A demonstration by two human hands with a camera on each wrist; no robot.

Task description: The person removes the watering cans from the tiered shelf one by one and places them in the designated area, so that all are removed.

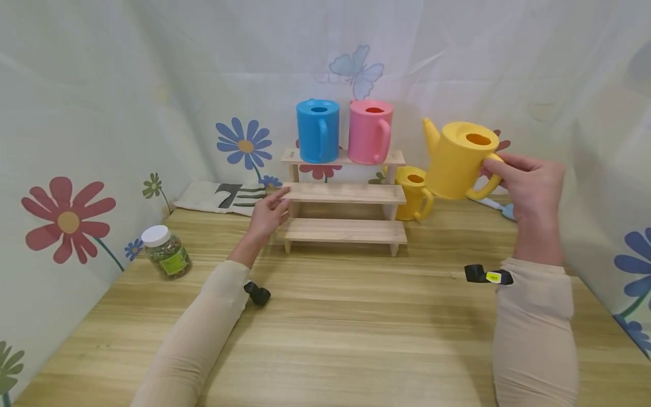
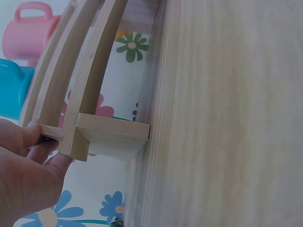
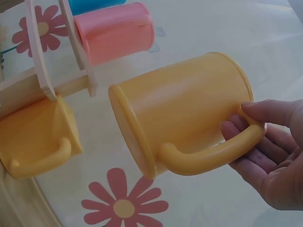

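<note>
My right hand (image 1: 538, 183) grips the handle of a yellow watering can (image 1: 454, 161) and holds it upright in the air, right of the stand; its spout points left. In the right wrist view, fingers curl around the handle of that can (image 3: 184, 113). My left hand (image 1: 267, 217) pinches the left end of a three-tier wooden stand (image 1: 346, 193) at the middle step; the left wrist view has the thumb above the board and fingers beneath. A blue watering can (image 1: 311, 135) and a pink watering can (image 1: 363, 135) stand side by side on the top step.
Another yellow watering can (image 1: 407, 198) stands on the table behind the stand's right side. A jar with a white lid (image 1: 168, 254) is at the left. Printed gloves (image 1: 218, 198) lie at the back left, and a light-blue tool (image 1: 503, 210) at the back right. Flowered curtains surround the table.
</note>
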